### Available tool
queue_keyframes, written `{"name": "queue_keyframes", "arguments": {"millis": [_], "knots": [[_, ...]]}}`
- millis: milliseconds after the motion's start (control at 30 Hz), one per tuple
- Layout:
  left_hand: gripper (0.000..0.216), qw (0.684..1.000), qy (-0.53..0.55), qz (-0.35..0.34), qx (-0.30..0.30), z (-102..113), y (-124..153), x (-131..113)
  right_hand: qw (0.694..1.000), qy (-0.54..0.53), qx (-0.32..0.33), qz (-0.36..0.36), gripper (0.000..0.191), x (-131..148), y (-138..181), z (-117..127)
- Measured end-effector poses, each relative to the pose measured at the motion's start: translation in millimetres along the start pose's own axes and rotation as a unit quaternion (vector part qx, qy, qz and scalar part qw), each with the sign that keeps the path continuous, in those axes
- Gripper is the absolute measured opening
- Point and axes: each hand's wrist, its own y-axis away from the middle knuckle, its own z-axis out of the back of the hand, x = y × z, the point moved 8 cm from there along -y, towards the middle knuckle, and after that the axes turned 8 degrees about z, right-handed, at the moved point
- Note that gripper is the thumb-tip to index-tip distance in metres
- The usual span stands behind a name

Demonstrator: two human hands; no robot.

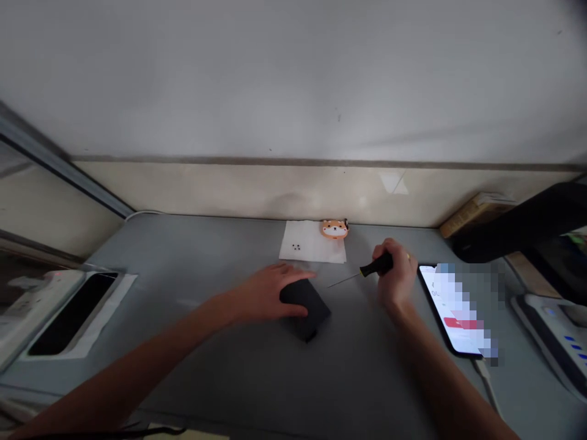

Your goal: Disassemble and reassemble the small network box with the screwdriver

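A small dark box-shaped object (310,305) rests on the grey tabletop, and I cannot make out its exact kind. My left hand (270,292) is closed around its left side, thumb on the near part and fingers over the far edge. To the right, my right hand (397,272) is wrapped round the black handle of a screwdriver (376,264). The thin metal shaft points left, its tip in the air just apart from the dark box. Behind the box, several tiny dark pieces, perhaps screws, lie on a folded white paper (312,244).
An orange animal-face item (334,229) sits on the paper's back right corner. A lit phone (454,311) with a white cable (488,385) lies at right, near a blue-buttoned device (554,336). Another dark-screened phone (73,311) is at left. A wall (229,189) closes the back.
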Motion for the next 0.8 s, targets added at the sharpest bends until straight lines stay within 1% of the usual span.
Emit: {"name": "queue_keyframes", "arguments": {"millis": [67, 133, 200, 233, 267, 333, 400, 467, 600, 700, 800], "knots": [[0.058, 0.999, -0.006, 0.041, 0.011, -3, 4, 3, 0.999, 0.022, 0.009, 0.044, 0.032, 11, 0, 2], [0.065, 0.997, 0.004, 0.069, 0.035, -2, 11, 6, 0.996, 0.046, 0.020, 0.080, 0.033, 22, -1, 2], [0.078, 0.997, 0.019, 0.044, 0.063, -1, 18, 4, 0.992, 0.069, 0.058, 0.093, 0.031, 30, -1, -3], [0.077, 0.997, 0.019, 0.023, 0.066, 1, 21, 3, 0.988, 0.080, 0.091, 0.090, 0.031, 32, 0, -8], [0.074, 0.998, 0.015, 0.003, 0.060, 3, 22, 2, 0.984, 0.089, 0.129, 0.085, 0.032, 33, 2, -14], [0.066, 1.000, -0.003, -0.020, 0.022, 6, 23, 3, 0.972, 0.100, 0.201, 0.073, 0.034, 35, 8, -26], [0.065, 0.999, -0.017, -0.025, -0.019, 5, 20, 3, 0.963, 0.114, 0.236, 0.069, 0.037, 37, 13, -33], [0.066, 0.998, -0.022, -0.022, -0.048, 0, 15, 2, 0.958, 0.131, 0.243, 0.084, 0.037, 42, 18, -35], [0.067, 0.997, -0.025, -0.020, -0.077, -10, 5, -4, 0.950, 0.157, 0.223, 0.155, 0.034, 57, 25, -36], [0.068, 0.996, -0.021, -0.017, -0.082, -13, 0, -5, 0.948, 0.151, 0.195, 0.201, 0.035, 62, 29, -33], [0.066, 0.995, -0.014, -0.013, -0.097, -12, -2, -2, 0.945, 0.145, 0.151, 0.249, 0.036, 62, 31, -23]]}}
